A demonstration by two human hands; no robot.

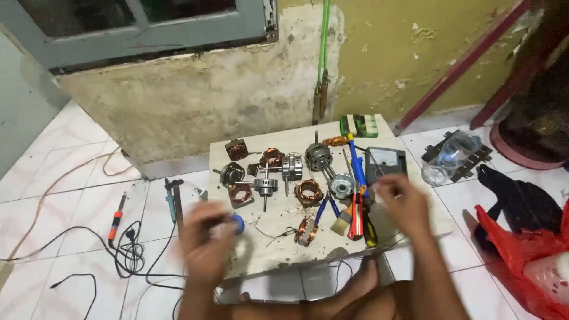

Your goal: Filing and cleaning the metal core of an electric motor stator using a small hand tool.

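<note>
My left hand (204,240) is blurred with motion over the near left part of a pale board (409,222) on the floor. Its fingers close on a small blue round object (238,223). My right hand (402,201) hovers blurred above the board's right side, just in front of a dark analog multimeter (385,163); whether it holds anything is unclear. Between the hands lie several small motors and copper-wound stators (309,192), a paintbrush (342,222), and red, blue and yellow handled tools (357,207). My bare foot (355,287) rests at the board's near edge.
A soldering iron (116,219) with tangled black cables, and a blue-handled tool (171,201), lie on the white tiles at left. A clear plastic bottle (450,155) on black strips, a dark cloth (521,201) and a red bag (527,255) are at right. A stained wall stands behind.
</note>
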